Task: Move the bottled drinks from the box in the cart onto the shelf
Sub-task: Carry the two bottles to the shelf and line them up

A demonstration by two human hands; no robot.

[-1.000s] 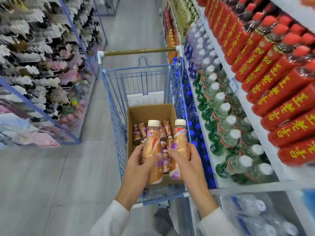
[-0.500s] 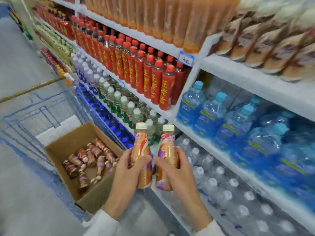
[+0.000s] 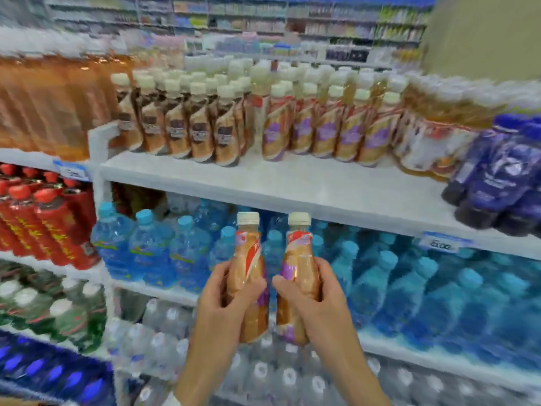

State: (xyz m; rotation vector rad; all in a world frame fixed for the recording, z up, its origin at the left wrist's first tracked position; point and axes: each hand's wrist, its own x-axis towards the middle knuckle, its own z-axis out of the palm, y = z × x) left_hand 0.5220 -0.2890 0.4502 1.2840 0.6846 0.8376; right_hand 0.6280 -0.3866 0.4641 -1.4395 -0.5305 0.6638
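Observation:
My left hand grips one tan bottled drink with a cream cap, held upright. My right hand grips a second bottle of the same kind with a purple patch on its label. Both bottles are side by side in front of the blue water bottles, below the white shelf. On that shelf stand rows of matching tan-and-purple bottles, with a bare strip of board in front of them. The cart and its box are out of view.
Brown-labelled cream-capped bottles stand left of the matching rows; dark blue bottles stand at the shelf's right. Red bottles fill the left bay. Blue water bottles and clear water packs fill the lower shelves.
The view has swung right and up from the cart to the shelf. Both hands have carried their bottles up out of the box toward the shelf front, keeping the same grip.

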